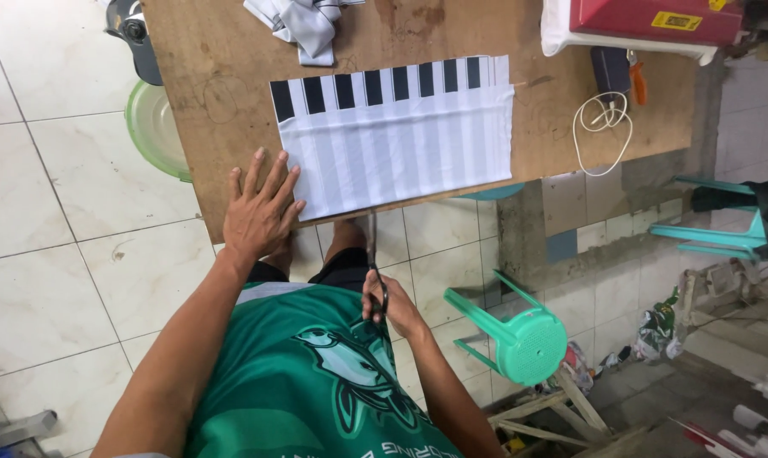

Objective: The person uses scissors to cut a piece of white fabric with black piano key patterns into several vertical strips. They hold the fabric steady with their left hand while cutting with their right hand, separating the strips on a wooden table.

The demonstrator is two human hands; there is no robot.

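Observation:
A white fabric piece point(401, 144) with black and white stripes along its far edge lies flat on a brown wooden table point(223, 85). My left hand point(261, 212) rests flat with fingers spread on the near left corner of the fabric, at the table's edge. My right hand point(392, 305) is below the table edge, close to my green shirt, gripping a pair of scissors point(374, 263) whose blades point up toward the fabric's near edge.
Crumpled grey-white cloth point(303, 25) lies at the table's far side. A coiled white cable point(603, 123), a dark small device point(611, 68) and a red box on a white tray point(655, 21) sit at the right. A tipped green stool point(520, 335) lies on the tiled floor; a green basin point(151, 127) shows left.

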